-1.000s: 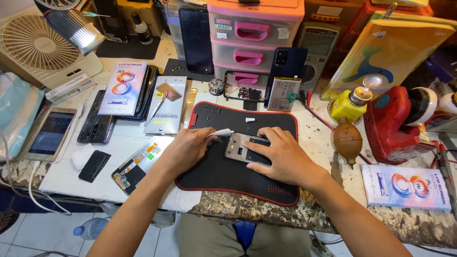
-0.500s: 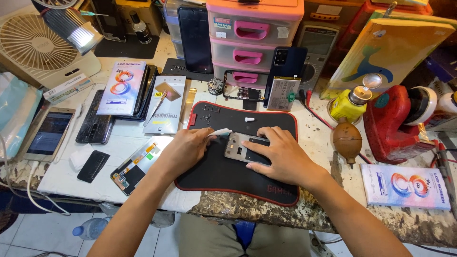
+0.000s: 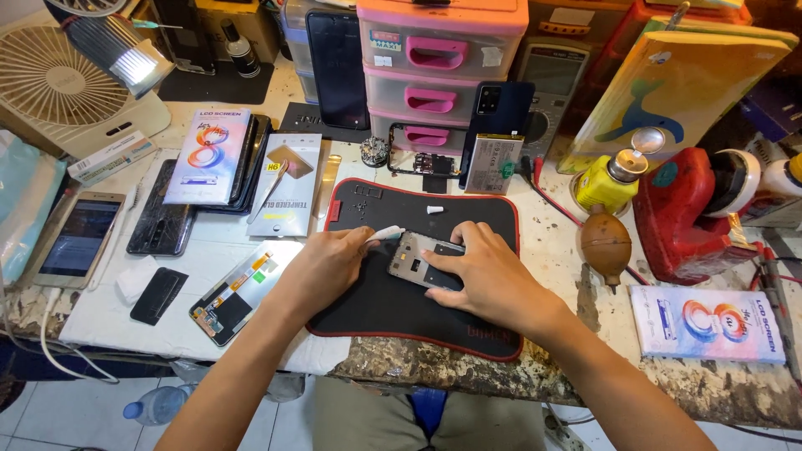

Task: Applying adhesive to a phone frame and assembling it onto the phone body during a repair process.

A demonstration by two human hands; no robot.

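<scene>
The opened phone frame (image 3: pixel 418 260) lies face down at the centre of the black repair mat (image 3: pixel 368 301), back cover off, internals exposed. The right hand (image 3: pixel 484 280) lies flat on it, fingers extended, pinning it rather than gripping. The left hand (image 3: pixel 326 266), at 9 o'clock of the frame, is closed around a white plastic pry tool (image 3: pixel 386 233) whose tip meets the frame's upper left corner. Judged progress: disassembly is under way (the board remains seated). A small white part (image 3: pixel 434 210) lies at 12 o'clock on the mat. On the bench, a detached display panel (image 3: pixel 238 294) rests at 9 o'clock.
</scene>
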